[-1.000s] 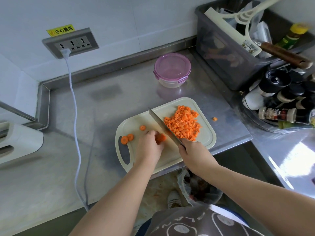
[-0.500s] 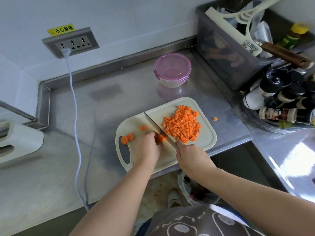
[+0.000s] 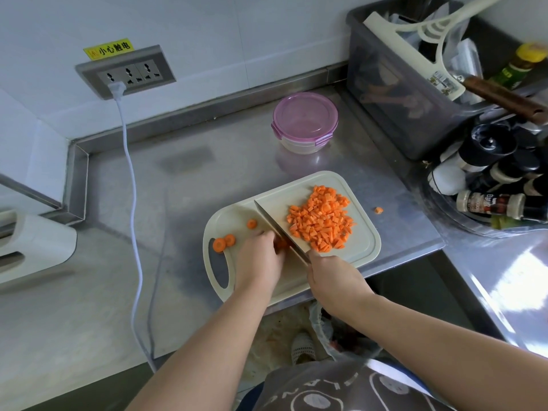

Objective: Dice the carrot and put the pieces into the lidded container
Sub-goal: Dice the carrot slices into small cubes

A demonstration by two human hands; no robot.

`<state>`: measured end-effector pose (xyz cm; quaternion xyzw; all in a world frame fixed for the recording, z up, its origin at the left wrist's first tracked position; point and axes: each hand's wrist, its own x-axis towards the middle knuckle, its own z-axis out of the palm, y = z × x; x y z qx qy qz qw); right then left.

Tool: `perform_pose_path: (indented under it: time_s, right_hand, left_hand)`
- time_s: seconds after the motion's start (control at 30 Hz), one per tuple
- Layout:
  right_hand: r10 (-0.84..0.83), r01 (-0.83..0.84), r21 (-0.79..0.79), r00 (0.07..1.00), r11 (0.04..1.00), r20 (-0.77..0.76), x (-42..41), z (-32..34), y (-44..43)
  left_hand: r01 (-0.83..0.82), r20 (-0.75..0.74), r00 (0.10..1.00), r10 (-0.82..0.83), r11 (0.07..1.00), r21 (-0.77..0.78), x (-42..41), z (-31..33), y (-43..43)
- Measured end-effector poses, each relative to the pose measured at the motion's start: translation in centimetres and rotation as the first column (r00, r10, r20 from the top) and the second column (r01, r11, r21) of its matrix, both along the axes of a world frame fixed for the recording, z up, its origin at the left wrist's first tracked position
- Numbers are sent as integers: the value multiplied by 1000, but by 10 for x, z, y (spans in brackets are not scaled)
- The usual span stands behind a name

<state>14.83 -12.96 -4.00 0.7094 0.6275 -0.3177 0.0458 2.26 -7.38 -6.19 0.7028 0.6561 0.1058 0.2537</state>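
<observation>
A cream cutting board [image 3: 361, 250] lies at the counter's front edge. On its right half sits a heap of diced carrot [image 3: 321, 218]. Three carrot slices [image 3: 224, 241] rest near the board's handle hole. My left hand [image 3: 259, 259] presses a small carrot piece [image 3: 281, 243] against the board. My right hand [image 3: 333, 277] grips a knife [image 3: 277, 225], whose blade stands on the board right beside that piece, between it and the heap. The round container with a closed pink lid [image 3: 305, 120] stands behind the board.
One stray carrot cube [image 3: 378, 210] lies on the steel counter right of the board. A grey bin of utensils [image 3: 415, 93] and a tray of spice bottles [image 3: 498, 191] crowd the right. A white cable [image 3: 130, 179] hangs from the wall socket. A waste bag [image 3: 332, 336] sits below.
The knife has shifted left along the board and come down next to the carrot piece. My left hand stays on that piece.
</observation>
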Motion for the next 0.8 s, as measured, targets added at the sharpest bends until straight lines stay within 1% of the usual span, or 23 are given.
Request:
perform_pose_path:
  time_s: [0.07,0.13,0.23,0.4,0.57,0.7,0.8]
  right_hand:
    - [-16,16,-35,1000,999,0,0,-3,2]
    - [-26,26,-37,1000,999,-2,1,-4,3]
    - [-43,42,-8,999,999,-21,2,-4,4]
    - [-122,127,43,988,991,-95,13,2,1]
    - [-108,117,100,990,988,-90,17,7,0]
    - [-78,89,121,992,989,-97,13,9,-3]
    - [-63,76,118,992,990,-106,9,8,-5]
  left_hand:
    - [3,-5,1000,-3,1000,10,0,-1,0]
    - [3,-3,1000,-3,1000,13,0,-2,0]
    - [0,10,1000,0,1000,14,0,-3,1]
    - [-7,14,1000,7,1000,-3,3,-3,4]
    - [-10,-14,1000,11,1000,17,10,-1,9]
    - [-19,12,1000,18,999,41,6,-1,6]
    - [-21,1,1000,21,999,39,4,0,5]
